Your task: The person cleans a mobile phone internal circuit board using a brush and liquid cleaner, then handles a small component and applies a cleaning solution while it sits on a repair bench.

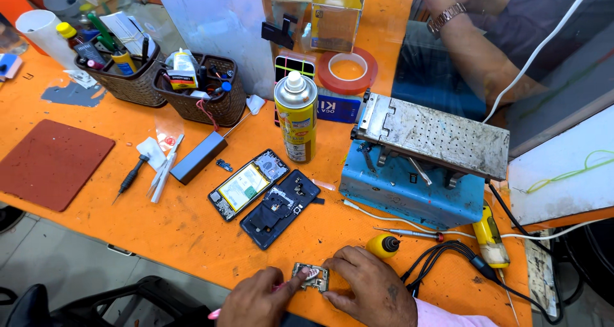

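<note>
Two hands work at the near edge of the orange bench (192,231). The right hand (368,287) lies flat, fingers pressed down on a small metal-framed part (311,276), pinning it to the bench top. The left hand (256,299) pinches a thin pink tool (300,277), its tip touching the part's upper face.

Just beyond, toward the bench's middle, lie an opened phone (246,184) with its battery showing and a dark back cover (281,207) beside it. A yellow-handled screwdriver (382,245) rests just past the right hand's fingers, and a yellow spray can (296,116) stands farther back, next to a blue heating machine (416,167).

To pry well here, I judge the pinning fingers should stay close to the tool tip so the part cannot slide off the edge, and the tool should be kept shallow and eased gently.
</note>
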